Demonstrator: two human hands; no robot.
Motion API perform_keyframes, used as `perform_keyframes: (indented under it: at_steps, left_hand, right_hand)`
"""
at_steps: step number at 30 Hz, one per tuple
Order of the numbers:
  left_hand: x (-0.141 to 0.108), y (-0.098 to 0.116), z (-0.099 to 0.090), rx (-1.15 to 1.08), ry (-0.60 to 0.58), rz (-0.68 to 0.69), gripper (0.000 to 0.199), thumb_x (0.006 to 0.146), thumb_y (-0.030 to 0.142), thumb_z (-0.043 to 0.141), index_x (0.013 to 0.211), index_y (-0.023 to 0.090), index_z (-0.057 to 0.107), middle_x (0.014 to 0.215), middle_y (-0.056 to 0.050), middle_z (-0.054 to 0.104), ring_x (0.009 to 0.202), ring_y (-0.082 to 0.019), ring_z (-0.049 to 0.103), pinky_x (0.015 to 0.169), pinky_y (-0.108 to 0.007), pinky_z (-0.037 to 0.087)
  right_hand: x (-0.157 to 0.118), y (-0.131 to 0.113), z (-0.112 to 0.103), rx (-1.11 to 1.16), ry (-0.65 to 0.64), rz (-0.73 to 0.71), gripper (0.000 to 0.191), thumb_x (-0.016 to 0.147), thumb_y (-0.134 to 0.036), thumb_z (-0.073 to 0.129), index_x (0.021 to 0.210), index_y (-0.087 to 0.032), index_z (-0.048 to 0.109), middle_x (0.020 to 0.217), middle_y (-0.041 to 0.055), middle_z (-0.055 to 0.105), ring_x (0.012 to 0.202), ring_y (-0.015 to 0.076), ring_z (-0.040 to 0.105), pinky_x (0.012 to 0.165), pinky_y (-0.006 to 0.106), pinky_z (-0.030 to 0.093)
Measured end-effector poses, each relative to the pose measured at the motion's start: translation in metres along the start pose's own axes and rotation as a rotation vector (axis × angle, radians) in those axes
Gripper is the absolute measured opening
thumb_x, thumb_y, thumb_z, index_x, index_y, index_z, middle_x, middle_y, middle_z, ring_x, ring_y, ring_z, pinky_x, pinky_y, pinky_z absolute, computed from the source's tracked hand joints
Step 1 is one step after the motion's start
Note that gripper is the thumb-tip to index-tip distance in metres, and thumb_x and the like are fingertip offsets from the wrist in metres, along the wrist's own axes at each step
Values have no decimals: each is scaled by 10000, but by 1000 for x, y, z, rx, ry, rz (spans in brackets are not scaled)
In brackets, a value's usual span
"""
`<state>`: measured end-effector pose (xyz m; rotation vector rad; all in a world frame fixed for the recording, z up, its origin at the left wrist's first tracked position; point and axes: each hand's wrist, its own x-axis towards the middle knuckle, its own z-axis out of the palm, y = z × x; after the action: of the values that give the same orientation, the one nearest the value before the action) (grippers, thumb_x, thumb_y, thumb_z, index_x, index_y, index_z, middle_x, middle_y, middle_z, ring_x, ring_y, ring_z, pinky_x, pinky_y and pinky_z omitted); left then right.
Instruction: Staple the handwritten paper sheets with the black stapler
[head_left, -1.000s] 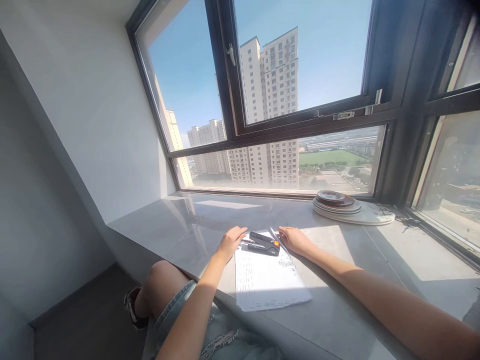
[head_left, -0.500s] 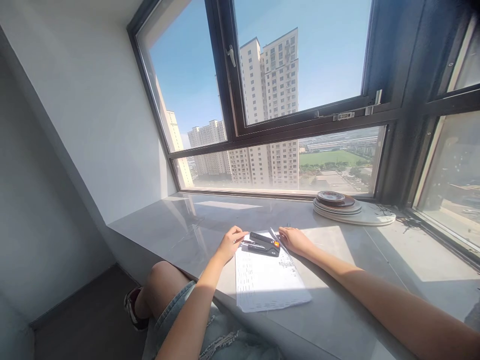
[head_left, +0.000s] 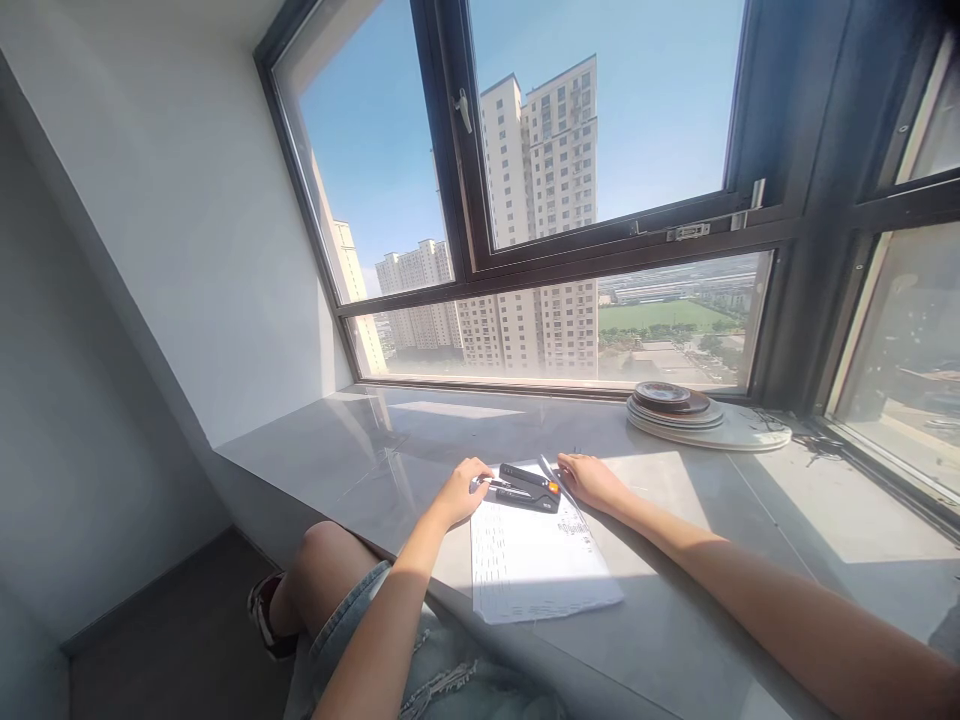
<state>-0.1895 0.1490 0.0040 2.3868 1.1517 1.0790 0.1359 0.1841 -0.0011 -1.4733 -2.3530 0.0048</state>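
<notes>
A stack of white printed papers (head_left: 536, 570) lies at the sill's front edge. On its far part rests a black stapler (head_left: 529, 488) with an orange spot at its right end, its jaws spread apart toward the left. My left hand (head_left: 459, 492) is at the stapler's open left end, fingers pinched around a thin, light piece too small to identify. Beside the papers' far right edge is my right hand (head_left: 591, 480), its fingers curled closed at a raised strip of that edge. The fingertips of my right hand are partly hidden.
Stacked plates (head_left: 667, 408) stand on a pale oval board (head_left: 757, 430) at the back right of the grey sill (head_left: 337, 450). Some small dark items (head_left: 825, 446) lie right of them. Window frames rise behind, and my bent knee (head_left: 330, 560) is below the sill's edge.
My left hand has shifted slightly left and toward me, its fingers curling in more. The right hand, stapler and papers look nearly the same.
</notes>
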Motion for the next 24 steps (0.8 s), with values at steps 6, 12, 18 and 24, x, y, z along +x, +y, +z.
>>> perform_keyframes:
  at_steps: [6, 12, 18, 24]
  left_hand:
    - [1, 0, -1, -23, 0, -75, 196, 927, 119, 607, 1005, 230, 748, 1063, -50, 722, 1053, -232, 620, 956, -370, 483]
    - [1, -1, -1, -52, -8, -107, 190, 937, 175, 602, 1010, 230, 768, 1075, -57, 729, 1068, -238, 628, 943, -374, 474]
    - [2, -3, -1, -98, -17, -176, 201, 932, 233, 613, 1021, 228, 793, 1078, -57, 737, 1003, -227, 651, 894, -358, 484]
    - [1, -10, -1, -159, -34, -235, 218, 917, 285, 639, 1040, 223, 807, 1091, -56, 753, 994, -231, 664, 928, -371, 492]
  right_hand:
    - [-1, 0, 0, 10, 7, 3, 167, 1017, -155, 459, 905, -218, 565, 936, 60, 735, 865, 207, 675, 726, 266, 342]
    - [0, 2, 2, 19, 22, -11, 164, 1001, -146, 465, 898, -217, 572, 916, 54, 725, 842, 199, 663, 721, 267, 337]
    - [0, 1, 2, 19, 21, -15, 175, 994, -139, 445, 882, -214, 557, 903, 58, 722, 810, 199, 646, 705, 282, 323]
    - [-1, 0, 0, 24, 34, -24, 169, 985, -131, 459, 872, -222, 545, 891, 52, 718, 829, 201, 659, 709, 274, 329]
